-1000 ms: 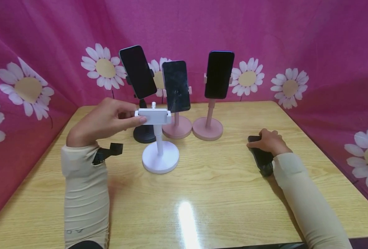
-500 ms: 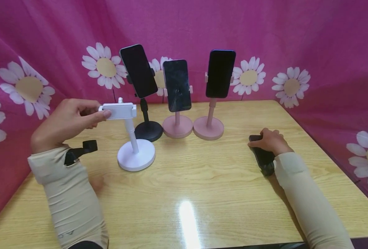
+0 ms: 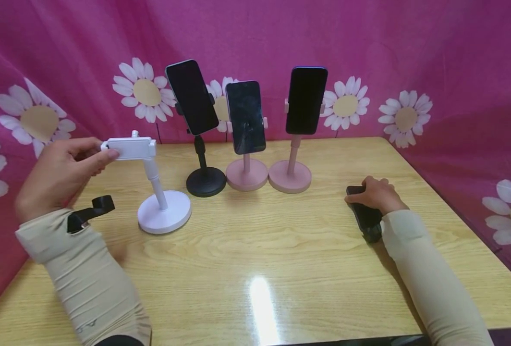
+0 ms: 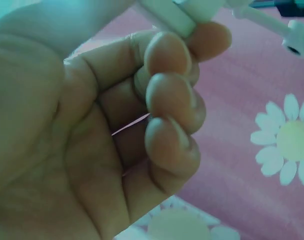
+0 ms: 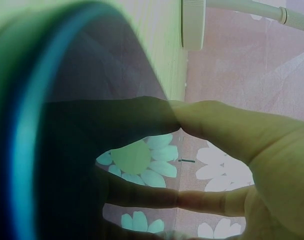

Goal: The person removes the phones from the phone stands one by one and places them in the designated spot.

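My left hand (image 3: 58,170) pinches the end of the clamp on a white phone stand (image 3: 164,211), thumb in front and fingers behind. In the left wrist view the other fingers are loosely curled below the white clamp (image 4: 167,15). The stand's round base appears to rest on the tabletop. On the right, my right hand (image 3: 378,194) lies over a black smartphone (image 3: 363,211) flat on the table, thumb at its left edge and fingers towards its far right side. The dark glossy screen (image 5: 92,160) mirrors the thumb and fingers in the right wrist view.
Across the back stand a black stand (image 3: 205,181) and two pink ones, the middle pink stand (image 3: 247,174) and the right pink stand (image 3: 290,176). Each holds an upright smartphone; the leftmost phone (image 3: 192,97) is tilted. A pink daisy-print curtain (image 3: 255,38) hangs behind the wooden table (image 3: 221,269).
My left hand has carried the white stand leftward, away from in front of the black stand, which now shows fully. My right hand stays on the smartphone.
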`<state>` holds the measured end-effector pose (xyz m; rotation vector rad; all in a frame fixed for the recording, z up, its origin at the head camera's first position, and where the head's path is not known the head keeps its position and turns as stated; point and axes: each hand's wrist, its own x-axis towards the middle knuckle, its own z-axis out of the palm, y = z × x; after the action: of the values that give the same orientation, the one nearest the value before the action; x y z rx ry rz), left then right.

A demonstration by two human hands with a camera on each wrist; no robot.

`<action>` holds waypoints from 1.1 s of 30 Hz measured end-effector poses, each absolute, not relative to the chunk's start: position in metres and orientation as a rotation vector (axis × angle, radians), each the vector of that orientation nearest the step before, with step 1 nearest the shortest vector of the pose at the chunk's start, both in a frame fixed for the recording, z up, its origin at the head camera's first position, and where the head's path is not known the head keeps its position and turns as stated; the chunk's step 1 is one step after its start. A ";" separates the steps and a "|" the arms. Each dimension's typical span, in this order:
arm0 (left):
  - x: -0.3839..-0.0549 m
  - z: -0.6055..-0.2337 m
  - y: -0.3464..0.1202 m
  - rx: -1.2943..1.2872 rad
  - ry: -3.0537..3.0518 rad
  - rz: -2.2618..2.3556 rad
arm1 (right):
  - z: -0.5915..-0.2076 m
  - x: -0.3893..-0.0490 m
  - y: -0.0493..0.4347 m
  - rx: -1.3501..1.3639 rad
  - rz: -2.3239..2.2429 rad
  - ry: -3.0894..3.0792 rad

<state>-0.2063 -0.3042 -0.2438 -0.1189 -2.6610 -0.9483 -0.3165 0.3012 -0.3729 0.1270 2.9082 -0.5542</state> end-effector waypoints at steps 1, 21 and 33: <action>-0.206 -0.245 -0.307 -0.099 -2.660 -0.918 | -0.373 -0.316 0.301 0.126 -0.553 2.909; -0.205 -0.262 -0.340 0.066 -2.510 -0.951 | -0.374 -0.316 0.301 0.136 -0.562 2.894; -0.203 -0.259 -0.341 0.002 -2.510 -1.012 | -0.372 -0.316 0.300 0.117 -0.541 2.896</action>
<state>-0.2032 -0.3409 -0.2586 0.0024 -2.5101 -1.0116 -0.3160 0.3004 -0.3723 0.1174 2.8959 -0.5408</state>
